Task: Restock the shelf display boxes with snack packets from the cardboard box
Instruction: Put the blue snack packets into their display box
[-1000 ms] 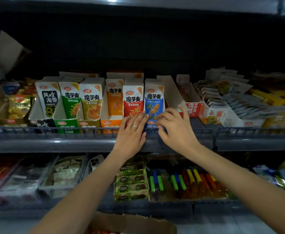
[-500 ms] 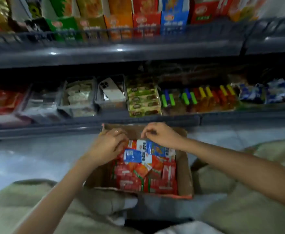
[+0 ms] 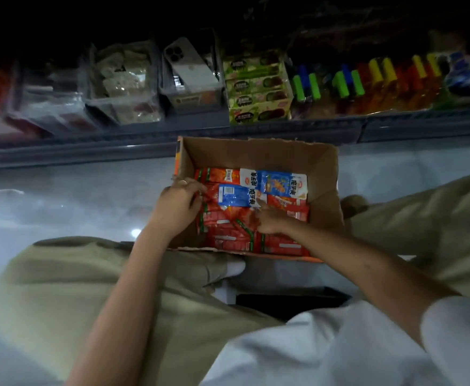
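An open cardboard box (image 3: 323, 174) sits on the floor between my knees, holding several red snack packets (image 3: 228, 232) with two blue ones on top. My left hand (image 3: 179, 204) is at the left side of the box, fingers curled on the edge of a red packet beside the nearer blue packet (image 3: 234, 195). My right hand (image 3: 270, 220) lies low among the packets, one fingertip touching that blue packet's right end; its other fingers are blurred. The second blue packet (image 3: 281, 183) lies untouched behind it. The display boxes on the upper shelf are out of view.
Just beyond the box runs the lower shelf's rail (image 3: 256, 129). On that shelf are clear bins (image 3: 122, 87), a phone (image 3: 189, 65) in a bin, stacked green boxes (image 3: 256, 87) and coloured tubes (image 3: 367, 79). My knees in khaki trousers flank the box.
My hands left the upper shelf's display boxes and dropped into the cardboard box. My view tilted down, and both hands now sit at the ends of the nearer blue packet.
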`<state>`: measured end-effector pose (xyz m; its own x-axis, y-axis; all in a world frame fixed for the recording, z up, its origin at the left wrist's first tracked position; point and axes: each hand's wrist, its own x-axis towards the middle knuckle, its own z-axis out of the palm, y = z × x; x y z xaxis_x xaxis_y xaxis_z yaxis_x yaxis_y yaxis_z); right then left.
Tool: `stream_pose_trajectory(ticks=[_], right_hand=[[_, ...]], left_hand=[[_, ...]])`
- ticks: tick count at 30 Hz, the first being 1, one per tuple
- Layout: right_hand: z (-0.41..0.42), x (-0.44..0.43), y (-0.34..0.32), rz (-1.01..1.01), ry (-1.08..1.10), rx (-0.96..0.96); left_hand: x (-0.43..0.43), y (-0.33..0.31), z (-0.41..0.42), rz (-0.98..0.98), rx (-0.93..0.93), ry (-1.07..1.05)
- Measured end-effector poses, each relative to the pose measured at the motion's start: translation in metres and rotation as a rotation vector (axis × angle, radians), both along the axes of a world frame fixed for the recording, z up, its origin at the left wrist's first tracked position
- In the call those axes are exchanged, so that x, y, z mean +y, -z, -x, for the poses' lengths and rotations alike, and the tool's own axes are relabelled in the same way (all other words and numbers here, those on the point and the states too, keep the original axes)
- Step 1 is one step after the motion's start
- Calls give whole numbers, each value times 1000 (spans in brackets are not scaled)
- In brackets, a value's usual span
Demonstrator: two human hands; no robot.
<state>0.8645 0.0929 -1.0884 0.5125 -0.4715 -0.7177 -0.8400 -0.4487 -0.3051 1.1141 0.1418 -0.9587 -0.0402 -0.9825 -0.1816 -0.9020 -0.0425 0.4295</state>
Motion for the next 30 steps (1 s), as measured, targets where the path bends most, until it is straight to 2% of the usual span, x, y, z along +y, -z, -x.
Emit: stream_pose_trajectory(ticks=[3,6,9,13,16,20,23,25,26,28,30], right_hand=[[-30,-6,-1,69,94,113],[-42,-5,3,72,61,193],[-39,-2,12,57,182,176],[-25,-14,11,145,171,43],[-14,-22,-18,256,156,-202],[-2,-21,-66,335,26,-624],[-3,-13,-96,338,-22,-803],[-9,-11,-105,343,-17,-867],[-11,-10,-106,363,-25,-870],[-11,-12,-91,436,-37,-821],[-7,-20,-64,479,64,-660]], left_hand=[[-5,1,1,-24,8,18],[-9,3,2,-28,15,10],[-11,5,3,-39,13,0],[-11,10,3,-84,-30,0],[-14,15,7,-82,35,-17],[-19,18,19,-213,345,-165],[-18,15,27,-371,661,-225],[-17,16,28,-425,807,-263],[-16,17,27,-430,815,-283],[-16,18,24,-402,713,-315],[-16,22,22,-345,591,-361]])
